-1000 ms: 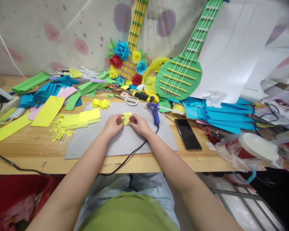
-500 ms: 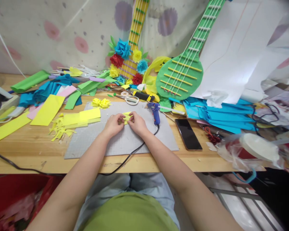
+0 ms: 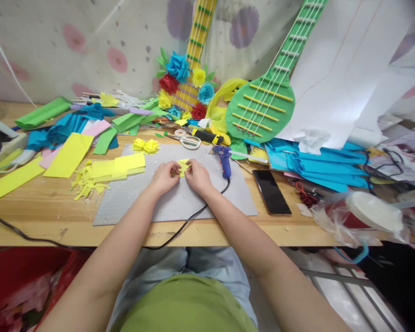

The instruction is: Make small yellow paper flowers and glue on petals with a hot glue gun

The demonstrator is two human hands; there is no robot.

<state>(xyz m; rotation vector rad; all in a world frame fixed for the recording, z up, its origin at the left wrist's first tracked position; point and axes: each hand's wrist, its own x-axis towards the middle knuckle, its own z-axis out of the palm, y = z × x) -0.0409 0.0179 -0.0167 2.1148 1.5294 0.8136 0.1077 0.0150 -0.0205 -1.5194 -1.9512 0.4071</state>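
Note:
My left hand [image 3: 164, 177] and my right hand [image 3: 198, 175] meet over a grey cutting mat [image 3: 180, 203], both pinched on a small piece of yellow paper [image 3: 183, 167] held between their fingertips. The paper is folded and mostly hidden by my fingers. A blue glue gun [image 3: 223, 161] lies just right of my right hand, its black cord running back under my right forearm. Two finished yellow paper flowers [image 3: 145, 146] sit at the mat's far left corner.
Yellow paper sheets [image 3: 119, 166] and yellow scraps [image 3: 86, 184] lie left of the mat. Scissors [image 3: 186, 139] and a black phone [image 3: 271, 192] rest nearby. Behind stand a green paper guitar [image 3: 261, 108], a yellow guitar with paper flowers [image 3: 183, 87], and blue paper stacks [image 3: 314, 163].
My hands have drawn closer together around the yellow paper, covering more of it. The view has shifted very slightly.

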